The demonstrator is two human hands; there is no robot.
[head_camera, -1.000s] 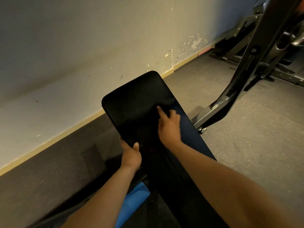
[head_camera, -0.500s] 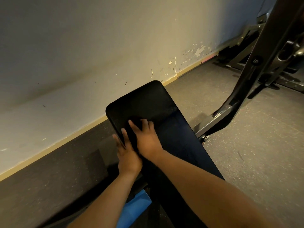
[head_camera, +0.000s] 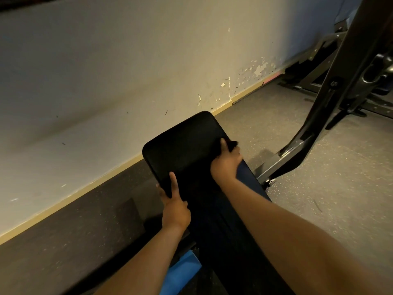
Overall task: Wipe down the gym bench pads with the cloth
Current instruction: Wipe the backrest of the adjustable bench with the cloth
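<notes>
Midway, I'd judge: right hand (head_camera: 226, 165) clutched a dark crumpled cloth (head_camera: 232, 144) at the long black padded surface's (head_camera: 185, 150) right edge; left hand (head_camera: 175, 209) gripped its left edge.

Wall (head_camera: 106, 81) close behind the bench pad (head_camera: 182, 150), open floor (head_camera: 276, 128) to its right, slanted metal frame (head_camera: 328, 103) farther right

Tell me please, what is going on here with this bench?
A person is wiping a black bench pad. The right hand holds a dark cloth against the pad's right edge, near its far end. The left hand grips the pad's left edge, one finger lying on top, as if to steady it. A metal frame stands on the floor to the right.
</notes>
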